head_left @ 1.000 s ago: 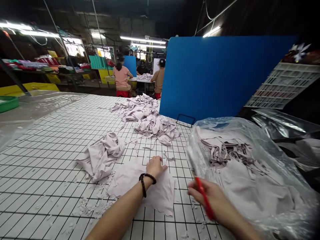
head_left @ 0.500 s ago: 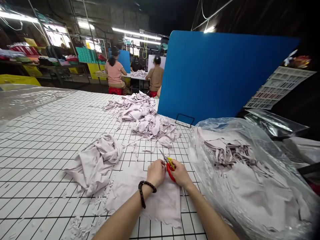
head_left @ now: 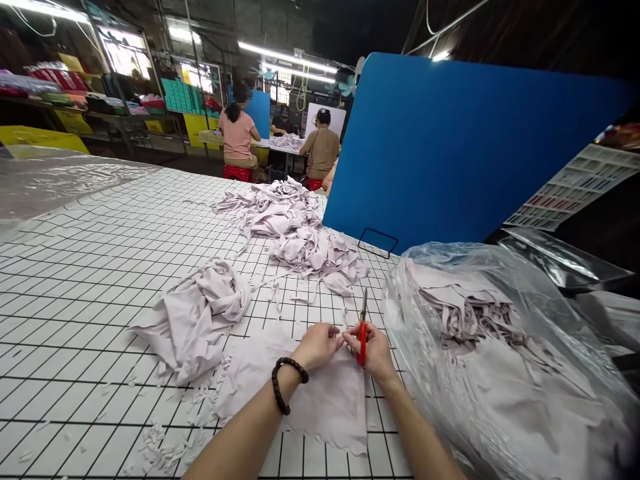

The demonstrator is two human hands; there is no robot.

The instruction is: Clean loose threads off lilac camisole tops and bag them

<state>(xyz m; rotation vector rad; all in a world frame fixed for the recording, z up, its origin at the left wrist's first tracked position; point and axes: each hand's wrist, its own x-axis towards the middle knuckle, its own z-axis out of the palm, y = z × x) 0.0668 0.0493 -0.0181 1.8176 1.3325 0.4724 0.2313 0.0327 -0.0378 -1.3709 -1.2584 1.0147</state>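
A flat piece of pale lilac fabric (head_left: 330, 407) lies under my forearms on the white grid-lined table. My left hand (head_left: 317, 345), with a dark bead bracelet on its wrist, is closed in a pinch at the far edge of this fabric. My right hand (head_left: 377, 353) is wrapped round red-handled scissors (head_left: 363, 337), whose blades point away from me. Its thumb and fingertip meet near the left fingertips at the same edge. Whatever small bit lies between those tips is hard to make out.
Crumpled fabric (head_left: 195, 320) lies to the left, and heaps of strips (head_left: 320, 257) lie ahead. Small scraps (head_left: 163, 450) dot the table. A clear plastic bag (head_left: 400, 300) of folded fabric stands right, before a blue panel (head_left: 440, 153). Several people sit at another table behind.
The scissors have swung from pointing up-left to nearly straight away from me. My right thumb and finger have come to my left fingertips. The view has shifted slightly.
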